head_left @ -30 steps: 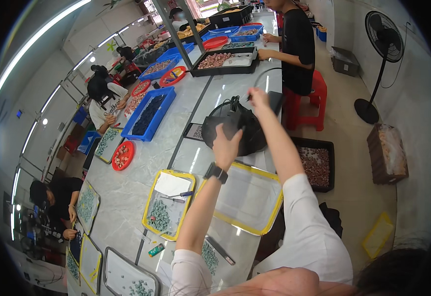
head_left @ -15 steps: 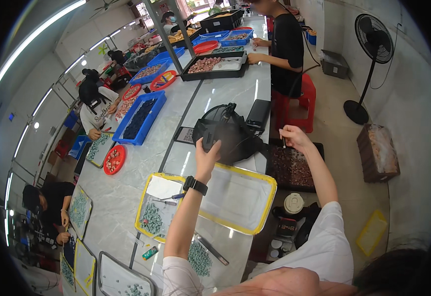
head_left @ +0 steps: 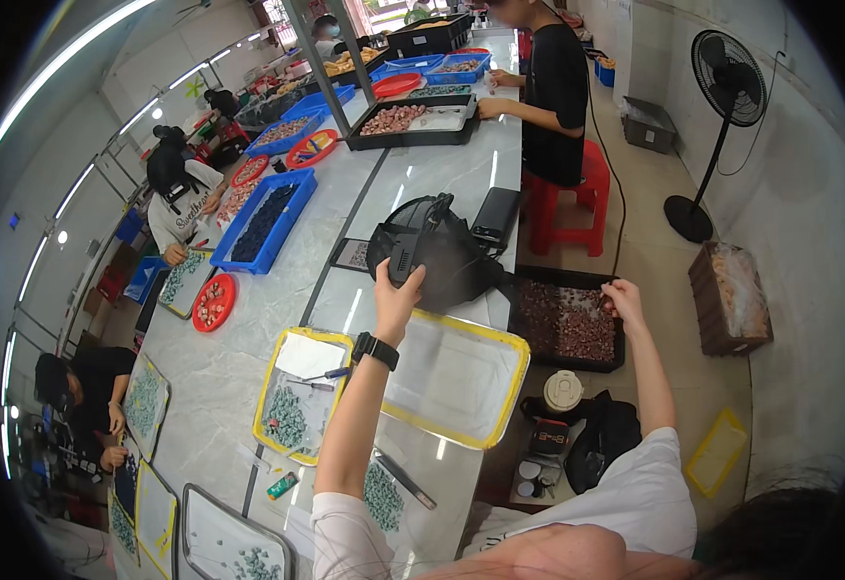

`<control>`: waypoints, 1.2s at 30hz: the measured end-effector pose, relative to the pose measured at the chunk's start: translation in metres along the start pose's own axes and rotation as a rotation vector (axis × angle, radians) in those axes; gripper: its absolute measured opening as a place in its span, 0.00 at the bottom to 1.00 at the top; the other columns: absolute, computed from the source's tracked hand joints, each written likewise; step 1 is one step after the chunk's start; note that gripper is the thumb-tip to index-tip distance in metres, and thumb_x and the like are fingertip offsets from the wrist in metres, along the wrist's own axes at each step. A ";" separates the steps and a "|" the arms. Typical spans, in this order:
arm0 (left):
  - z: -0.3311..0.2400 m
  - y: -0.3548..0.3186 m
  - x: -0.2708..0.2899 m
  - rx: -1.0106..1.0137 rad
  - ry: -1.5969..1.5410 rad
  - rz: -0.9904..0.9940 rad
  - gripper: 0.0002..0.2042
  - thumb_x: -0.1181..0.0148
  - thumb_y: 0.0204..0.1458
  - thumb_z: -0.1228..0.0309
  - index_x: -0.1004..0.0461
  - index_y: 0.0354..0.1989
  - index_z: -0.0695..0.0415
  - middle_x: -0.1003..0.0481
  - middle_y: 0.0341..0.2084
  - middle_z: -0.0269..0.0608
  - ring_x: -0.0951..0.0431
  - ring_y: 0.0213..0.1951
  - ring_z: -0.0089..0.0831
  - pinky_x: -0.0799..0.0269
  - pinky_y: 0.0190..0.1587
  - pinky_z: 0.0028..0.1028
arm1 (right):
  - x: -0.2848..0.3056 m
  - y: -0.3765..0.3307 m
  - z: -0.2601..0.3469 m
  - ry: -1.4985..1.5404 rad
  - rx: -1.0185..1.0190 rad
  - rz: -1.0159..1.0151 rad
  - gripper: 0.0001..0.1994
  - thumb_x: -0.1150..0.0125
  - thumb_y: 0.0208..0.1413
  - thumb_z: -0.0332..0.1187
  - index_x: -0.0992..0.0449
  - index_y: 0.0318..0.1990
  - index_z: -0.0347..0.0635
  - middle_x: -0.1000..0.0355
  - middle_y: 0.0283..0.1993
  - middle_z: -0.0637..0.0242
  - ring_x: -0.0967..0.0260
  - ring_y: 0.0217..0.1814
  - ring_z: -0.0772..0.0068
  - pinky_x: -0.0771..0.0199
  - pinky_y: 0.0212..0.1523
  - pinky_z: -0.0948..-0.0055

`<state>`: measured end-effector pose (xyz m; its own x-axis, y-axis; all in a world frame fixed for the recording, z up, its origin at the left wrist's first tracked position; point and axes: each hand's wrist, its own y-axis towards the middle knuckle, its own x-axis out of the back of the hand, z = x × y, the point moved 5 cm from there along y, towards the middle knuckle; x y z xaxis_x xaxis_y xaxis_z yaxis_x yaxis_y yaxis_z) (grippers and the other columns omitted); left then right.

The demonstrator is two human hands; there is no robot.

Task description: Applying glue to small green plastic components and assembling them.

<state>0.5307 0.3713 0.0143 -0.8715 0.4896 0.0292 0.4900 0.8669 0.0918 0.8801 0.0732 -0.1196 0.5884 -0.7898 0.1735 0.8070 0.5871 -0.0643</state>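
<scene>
Left hand (head_left: 398,290) clamped on black bag (head_left: 437,253) on the counter (head_left: 219,358), right hand (head_left: 623,295) pinching reddish pieces in black tray (head_left: 566,321); transfer appears underway, needing steady carry.

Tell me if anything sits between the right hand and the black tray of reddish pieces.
Nothing visible does. The right hand is already at the far rim of the black tray, over the reddish pieces. The left hand is apart, at the black bag on the table.
</scene>
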 end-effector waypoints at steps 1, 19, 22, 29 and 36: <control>-0.001 -0.001 0.003 0.000 0.000 -0.011 0.25 0.34 0.48 0.66 0.39 0.52 0.57 0.30 0.32 0.34 0.29 0.26 0.20 0.28 0.29 0.20 | 0.003 -0.007 -0.008 0.240 -0.104 -0.083 0.07 0.39 0.53 0.35 0.29 0.33 0.45 0.28 0.28 0.73 0.37 0.20 0.84 0.42 0.16 0.84; -0.002 0.000 0.004 -0.139 -0.030 0.146 0.25 0.36 0.48 0.75 0.38 0.55 0.53 0.31 0.36 0.29 0.29 0.37 0.17 0.29 0.38 0.19 | -0.231 0.027 0.202 0.935 0.237 0.599 0.04 0.54 0.62 0.28 0.33 0.41 0.41 0.28 0.39 0.61 0.29 0.43 0.68 0.33 0.47 0.73; -0.002 0.002 0.006 -0.159 -0.118 0.187 0.26 0.37 0.48 0.78 0.38 0.55 0.54 0.31 0.36 0.29 0.29 0.37 0.17 0.30 0.39 0.18 | -0.269 0.017 0.214 0.826 0.227 0.572 0.04 0.54 0.62 0.28 0.33 0.40 0.41 0.27 0.39 0.60 0.28 0.42 0.68 0.33 0.47 0.74; 0.010 0.007 0.011 -0.066 -0.289 0.215 0.28 0.40 0.45 0.85 0.40 0.56 0.58 0.29 0.46 0.38 0.28 0.47 0.26 0.30 0.48 0.24 | -0.294 0.001 0.214 0.783 0.307 0.480 0.03 0.55 0.62 0.25 0.34 0.40 0.38 0.26 0.37 0.58 0.27 0.41 0.68 0.30 0.48 0.73; 0.012 0.007 0.007 -0.034 -0.356 0.212 0.28 0.42 0.45 0.87 0.40 0.56 0.58 0.29 0.45 0.38 0.27 0.45 0.26 0.29 0.47 0.24 | -0.294 -0.003 0.213 0.770 0.425 0.386 0.02 0.54 0.61 0.25 0.35 0.39 0.37 0.26 0.36 0.58 0.28 0.40 0.71 0.30 0.48 0.74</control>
<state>0.5282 0.3822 0.0032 -0.6870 0.6643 -0.2945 0.6519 0.7425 0.1539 0.6932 0.3416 0.0389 0.8043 -0.3393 -0.4878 0.5533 0.7271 0.4065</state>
